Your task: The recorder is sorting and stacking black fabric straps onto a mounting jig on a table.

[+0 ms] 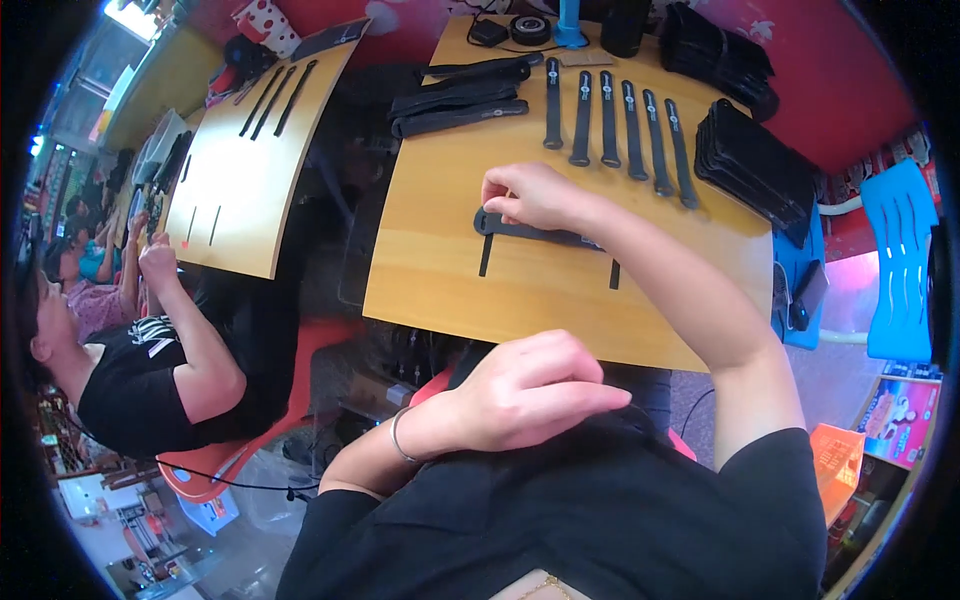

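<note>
A single black strap (535, 231) lies crosswise on a wooden bench (420, 265), its rounded end to the left, above two short dark strips, the left strip (485, 258) and the right strip (614, 274). Six similar straps (608, 120) stand in a fanned row beyond it, flanked by a pile of folded dark bands (460, 98) on the left and a stack of flat black pieces (752, 160) on the right. A dark bundle (715, 58), a black cylinder (622, 28), a blue post (569, 25) and a round roll (530, 30) crowd the back edge. At left, a co-worker in a black shirt (140, 375) sits at a second bench (235, 165) bearing more dark strips. The worker's right forearm slants across the strap, hiding its far end.

The right hand (530, 195) reaches in from the right, wrist bent, fingertips drawn close together at the rounded end; whether they pinch it cannot be told. The left hand (540, 392), a thin band at its wrist, hovers before the bench's near edge, fingers curled and index pointing right; whether it grips anything is unclear.
</note>
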{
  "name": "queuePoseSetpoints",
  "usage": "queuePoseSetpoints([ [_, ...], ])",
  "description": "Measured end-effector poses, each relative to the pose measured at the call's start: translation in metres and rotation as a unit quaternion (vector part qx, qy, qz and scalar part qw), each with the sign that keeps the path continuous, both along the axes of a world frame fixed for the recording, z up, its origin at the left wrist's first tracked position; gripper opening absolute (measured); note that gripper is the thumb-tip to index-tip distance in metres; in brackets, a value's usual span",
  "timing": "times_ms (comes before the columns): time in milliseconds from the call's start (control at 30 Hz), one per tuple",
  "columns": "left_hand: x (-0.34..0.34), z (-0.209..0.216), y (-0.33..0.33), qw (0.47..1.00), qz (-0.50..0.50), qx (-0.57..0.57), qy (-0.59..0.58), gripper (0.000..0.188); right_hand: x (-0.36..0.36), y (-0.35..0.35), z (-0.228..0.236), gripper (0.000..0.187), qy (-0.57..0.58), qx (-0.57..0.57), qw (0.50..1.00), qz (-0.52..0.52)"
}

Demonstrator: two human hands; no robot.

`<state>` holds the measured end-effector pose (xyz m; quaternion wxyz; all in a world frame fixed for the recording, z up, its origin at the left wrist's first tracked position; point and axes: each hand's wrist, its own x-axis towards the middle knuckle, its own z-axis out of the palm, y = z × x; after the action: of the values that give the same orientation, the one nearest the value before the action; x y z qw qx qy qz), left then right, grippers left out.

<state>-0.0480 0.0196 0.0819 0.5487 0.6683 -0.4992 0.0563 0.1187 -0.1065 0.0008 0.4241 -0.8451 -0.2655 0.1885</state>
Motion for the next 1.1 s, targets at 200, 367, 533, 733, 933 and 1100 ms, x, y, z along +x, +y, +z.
queuePoseSetpoints([
  [200, 0.003, -0.011, 0.000, 0.997, 0.063, 0.044, 0.010, 0.027, -0.039, -0.040, 0.003, 0.019, 0.026, -0.070, 0.995, 0.067],
  [367, 0.011, -0.012, -0.002, 0.996, 0.080, 0.048, 0.010, 0.024, -0.078, -0.076, 0.020, 0.039, 0.311, 0.272, 0.911, 0.024],
  [533, 0.032, -0.026, 0.013, 0.970, 0.220, 0.058, 0.084, 0.020, -0.137, -0.097, 0.055, 0.040, 0.283, 0.179, 0.935, 0.113],
  [733, 0.053, -0.063, 0.042, 0.913, 0.268, -0.019, 0.307, 0.013, -0.162, -0.123, 0.039, 0.020, 0.297, 0.131, 0.940, -0.105],
  [933, 0.063, -0.086, 0.055, 0.841, 0.240, -0.044, 0.483, 0.010, -0.153, -0.129, 0.018, 0.020, 0.219, 0.069, 0.942, -0.246],
  [1100, 0.080, -0.101, 0.060, 0.839, 0.278, -0.029, 0.467, 0.008, -0.141, -0.119, -0.004, 0.022, 0.129, 0.178, 0.923, -0.316],
])
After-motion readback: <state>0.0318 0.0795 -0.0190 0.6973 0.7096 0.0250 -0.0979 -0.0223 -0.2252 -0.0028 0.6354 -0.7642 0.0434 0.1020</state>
